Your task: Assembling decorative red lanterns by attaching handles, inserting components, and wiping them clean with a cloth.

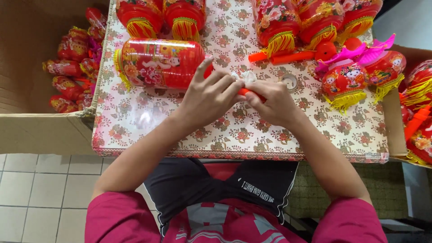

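A red cylindrical lantern (159, 63) with gold fringe lies on its side on the floral tablecloth (135, 121). My left hand (209, 96) rests against its right end, fingers pinched on a small white piece (246, 76). My right hand (272, 101) meets it from the right, gripping a thin red-orange stick (245, 92) that shows between the two hands. Both hands touch at the fingertips over the middle of the table.
Several finished red lanterns (279, 27) stand along the table's far edge. Two round lanterns with pink tops (345, 81) and a red handle (292, 56) lie at right. Open cardboard boxes (40, 130) with lanterns flank the table. A tape roll (289, 81) lies near my right hand.
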